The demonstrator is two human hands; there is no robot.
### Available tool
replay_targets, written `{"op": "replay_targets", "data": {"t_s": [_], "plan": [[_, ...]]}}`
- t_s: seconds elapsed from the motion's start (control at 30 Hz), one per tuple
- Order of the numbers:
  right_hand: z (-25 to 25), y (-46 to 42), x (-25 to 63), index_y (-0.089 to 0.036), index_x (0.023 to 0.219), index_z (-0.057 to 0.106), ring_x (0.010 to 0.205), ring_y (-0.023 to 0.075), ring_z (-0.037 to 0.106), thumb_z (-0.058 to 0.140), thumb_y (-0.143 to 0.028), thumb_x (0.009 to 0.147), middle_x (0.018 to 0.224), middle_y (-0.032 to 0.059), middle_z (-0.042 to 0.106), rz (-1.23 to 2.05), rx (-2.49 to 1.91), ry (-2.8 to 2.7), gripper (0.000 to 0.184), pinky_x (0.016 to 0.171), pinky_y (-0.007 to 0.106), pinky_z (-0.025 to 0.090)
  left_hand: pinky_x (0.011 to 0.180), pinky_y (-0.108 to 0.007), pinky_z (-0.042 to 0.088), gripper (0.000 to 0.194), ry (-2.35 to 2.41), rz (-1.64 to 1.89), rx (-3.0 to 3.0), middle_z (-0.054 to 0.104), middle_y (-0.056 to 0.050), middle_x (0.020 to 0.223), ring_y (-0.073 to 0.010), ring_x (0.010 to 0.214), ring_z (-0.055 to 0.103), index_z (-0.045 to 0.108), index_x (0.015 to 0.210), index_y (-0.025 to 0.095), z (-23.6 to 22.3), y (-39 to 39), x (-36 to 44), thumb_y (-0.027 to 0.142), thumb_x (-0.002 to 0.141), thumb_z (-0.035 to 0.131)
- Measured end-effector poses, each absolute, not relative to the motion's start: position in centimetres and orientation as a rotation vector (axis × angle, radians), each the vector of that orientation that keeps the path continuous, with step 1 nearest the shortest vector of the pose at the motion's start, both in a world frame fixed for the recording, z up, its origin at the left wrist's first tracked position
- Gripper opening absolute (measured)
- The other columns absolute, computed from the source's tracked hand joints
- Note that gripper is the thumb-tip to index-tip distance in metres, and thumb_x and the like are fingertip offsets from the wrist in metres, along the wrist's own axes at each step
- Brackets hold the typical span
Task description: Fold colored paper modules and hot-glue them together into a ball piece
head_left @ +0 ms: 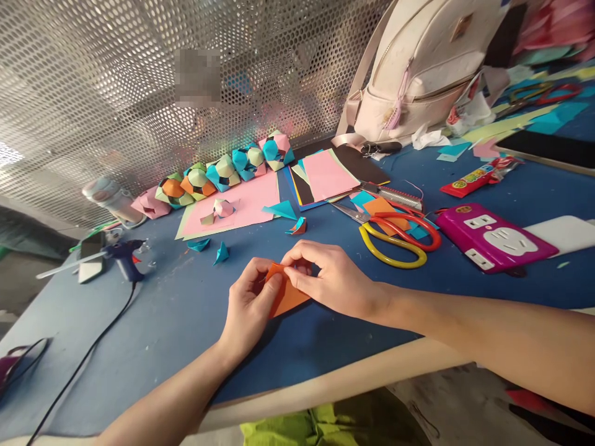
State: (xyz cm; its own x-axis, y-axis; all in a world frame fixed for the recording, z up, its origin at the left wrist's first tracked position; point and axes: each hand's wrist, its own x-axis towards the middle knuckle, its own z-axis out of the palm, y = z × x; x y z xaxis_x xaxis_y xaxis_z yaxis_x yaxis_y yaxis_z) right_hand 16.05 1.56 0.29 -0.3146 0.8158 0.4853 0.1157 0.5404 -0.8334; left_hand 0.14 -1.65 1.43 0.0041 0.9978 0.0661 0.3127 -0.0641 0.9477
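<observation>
Between my two hands is a piece of orange paper (289, 298), held near the front of the blue table. My left hand (251, 303) pinches its left edge with the thumb on top. At the paper's upper edge, the thumb and fingers of my right hand (332, 275) are closed on it. Just beyond my hands lie small folded blue paper pieces (222, 253) and one folded blue and orange piece (297, 226). Scissors (395, 232) with red and yellow handles rest to the right, over orange and blue paper scraps.
Several folded paper balls (223, 172) line the back beside a perforated metal panel (139, 80). A glue gun (124, 257) with a cord stands left. Pink sheets (330, 173), a purple power strip (497, 238), a phone (553, 150) and a backpack (418, 74) occupy the right.
</observation>
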Motion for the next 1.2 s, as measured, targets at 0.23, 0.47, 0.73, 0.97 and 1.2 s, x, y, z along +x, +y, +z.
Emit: {"op": "replay_targets", "data": {"t_s": [0.23, 0.47, 0.73, 0.97, 1.2], "plan": [[0.0, 1.6, 16.0, -0.019, 0.076, 0.057, 0.061, 0.0108, 0.048, 0.055, -0.012, 0.077, 0.071, -0.0008, 0.057, 0.842, -0.837, -1.811, 0.007, 0.060, 0.024, 0.041, 0.059, -0.022, 0.040, 0.018, 1.420, 1.114, 1.520, 0.059, 0.001, 0.072, -0.0118, 0.065, 0.050, 0.063, 0.077, 0.017, 1.1, -1.6, -0.1, 0.034, 0.082, 0.061], [-0.1, 2.0, 16.3, -0.019, 0.069, 0.053, 0.058, 0.0100, 0.047, 0.053, -0.009, 0.075, 0.066, -0.0025, 0.053, 0.857, -0.809, -1.830, 0.012, 0.059, 0.024, 0.039, 0.050, -0.021, 0.032, 0.022, 1.398, 1.001, 1.353, 0.049, 0.004, 0.061, -0.0087, 0.055, 0.040, 0.059, 0.071, 0.017, 1.2, -1.2, -0.4, 0.036, 0.078, 0.066], [0.4, 2.1, 16.7, -0.018, 0.073, 0.055, 0.058, 0.0086, 0.047, 0.056, -0.008, 0.075, 0.065, -0.0036, 0.054, 1.004, -0.804, -1.876, 0.010, 0.057, 0.021, 0.040, 0.053, -0.020, 0.035, 0.021, 1.358, 0.971, 1.312, 0.055, 0.002, 0.066, -0.0090, 0.059, 0.046, 0.062, 0.070, 0.016, 1.4, -1.1, -0.6, 0.035, 0.076, 0.068], [0.4, 2.2, 16.6, -0.016, 0.076, 0.060, 0.061, 0.0085, 0.051, 0.057, -0.009, 0.080, 0.068, -0.0023, 0.059, 0.990, -0.876, -1.889, 0.009, 0.058, 0.020, 0.040, 0.053, -0.019, 0.037, 0.019, 1.330, 1.060, 1.326, 0.057, 0.003, 0.065, -0.0080, 0.057, 0.045, 0.063, 0.070, 0.017, 1.0, -1.1, -0.6, 0.033, 0.077, 0.069], [1.3, 2.1, 17.0, -0.014, 0.078, 0.069, 0.065, 0.0099, 0.059, 0.060, -0.012, 0.083, 0.072, 0.0000, 0.070, 1.096, -0.958, -1.905, 0.011, 0.060, 0.020, 0.043, 0.052, -0.019, 0.037, 0.018, 1.331, 1.053, 1.340, 0.058, 0.002, 0.064, -0.0081, 0.056, 0.046, 0.065, 0.073, 0.017, 1.1, -1.2, -0.5, 0.033, 0.076, 0.070]]}}
